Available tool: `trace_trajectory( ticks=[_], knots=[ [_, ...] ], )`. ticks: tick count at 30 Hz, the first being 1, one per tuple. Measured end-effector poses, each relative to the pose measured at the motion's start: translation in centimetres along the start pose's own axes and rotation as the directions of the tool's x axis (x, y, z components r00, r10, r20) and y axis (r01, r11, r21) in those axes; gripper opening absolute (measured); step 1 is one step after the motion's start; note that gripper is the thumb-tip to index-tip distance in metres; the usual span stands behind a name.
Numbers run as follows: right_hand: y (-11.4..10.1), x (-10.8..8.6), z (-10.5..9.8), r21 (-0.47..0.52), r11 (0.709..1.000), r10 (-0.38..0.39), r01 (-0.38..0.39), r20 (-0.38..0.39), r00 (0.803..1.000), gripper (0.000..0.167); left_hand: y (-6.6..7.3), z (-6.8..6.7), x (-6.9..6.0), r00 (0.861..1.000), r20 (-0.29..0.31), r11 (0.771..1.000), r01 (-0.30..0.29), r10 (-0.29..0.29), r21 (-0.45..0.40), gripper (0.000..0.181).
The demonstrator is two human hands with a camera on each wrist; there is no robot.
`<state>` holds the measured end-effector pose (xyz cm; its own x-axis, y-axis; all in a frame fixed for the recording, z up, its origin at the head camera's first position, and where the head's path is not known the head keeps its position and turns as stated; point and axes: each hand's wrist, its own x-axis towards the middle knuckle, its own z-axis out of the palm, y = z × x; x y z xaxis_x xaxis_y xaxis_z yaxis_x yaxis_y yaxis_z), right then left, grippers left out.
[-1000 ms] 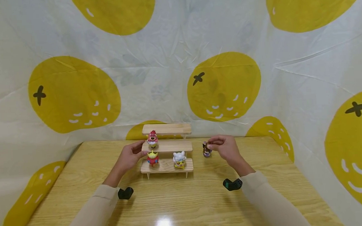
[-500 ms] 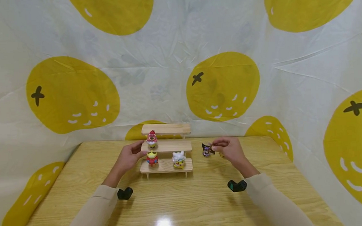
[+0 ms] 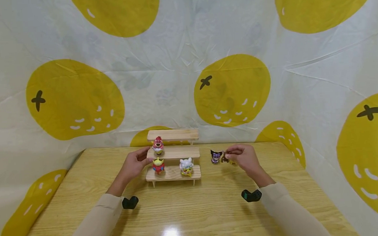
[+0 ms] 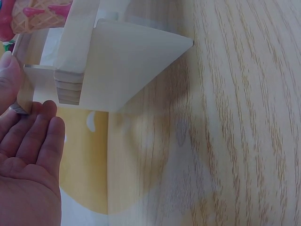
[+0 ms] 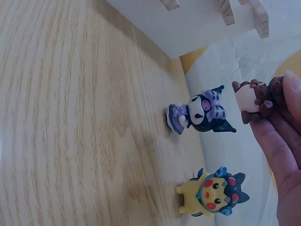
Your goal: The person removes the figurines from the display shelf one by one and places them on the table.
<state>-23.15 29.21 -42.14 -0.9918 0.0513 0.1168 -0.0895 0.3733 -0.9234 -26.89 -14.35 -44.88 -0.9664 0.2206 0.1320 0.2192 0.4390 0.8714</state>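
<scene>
My left hand (image 3: pixel 134 165) grips the left end of the middle tier of a three-tier wooden display stand (image 3: pixel 178 153), with the thumb on one face and the fingers on the other. My right hand (image 3: pixel 244 158) pinches a small brown figurine (image 5: pixel 254 98) with a pale base, held up off the table. Just left of it, a black-and-purple figurine (image 3: pixel 215 157) stands upright on the table. A yellow figurine with a dark hood (image 5: pixel 211 194) stands close by; in the head view the right hand mostly hides it.
On the stand's middle tier sits a pink bear figurine (image 3: pixel 158 146). The bottom tier bears a green-headed figurine in red (image 3: pixel 158 166) and a white-hatted yellow figurine (image 3: pixel 186 167). Behind the wooden table (image 3: pixel 186 206) hangs a fruit-patterned cloth (image 3: pixel 159 94).
My right hand has moved to the right with the brown figurine, uncovering the black-and-purple figurine and part of the yellow one. My left hand has stayed on the stand.
</scene>
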Motion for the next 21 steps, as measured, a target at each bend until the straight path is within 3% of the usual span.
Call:
trace_trajectory(
  ticks=[10,21],
  knots=[
    [0.8,0.1,-0.4,0.011,1.0,0.011,-0.011,-0.011,1.0,0.025,0.2,-0.1,-0.1,1.0,0.002,1.0,0.001,-0.001,-0.03,0.06],
    [1.3,-0.3,-1.1,0.023,1.0,0.011,-0.011,-0.014,1.0,0.025,0.2,-0.2,-0.2,1.0,0.009,1.0,-0.002,0.002,-0.005,0.061]
  ],
)
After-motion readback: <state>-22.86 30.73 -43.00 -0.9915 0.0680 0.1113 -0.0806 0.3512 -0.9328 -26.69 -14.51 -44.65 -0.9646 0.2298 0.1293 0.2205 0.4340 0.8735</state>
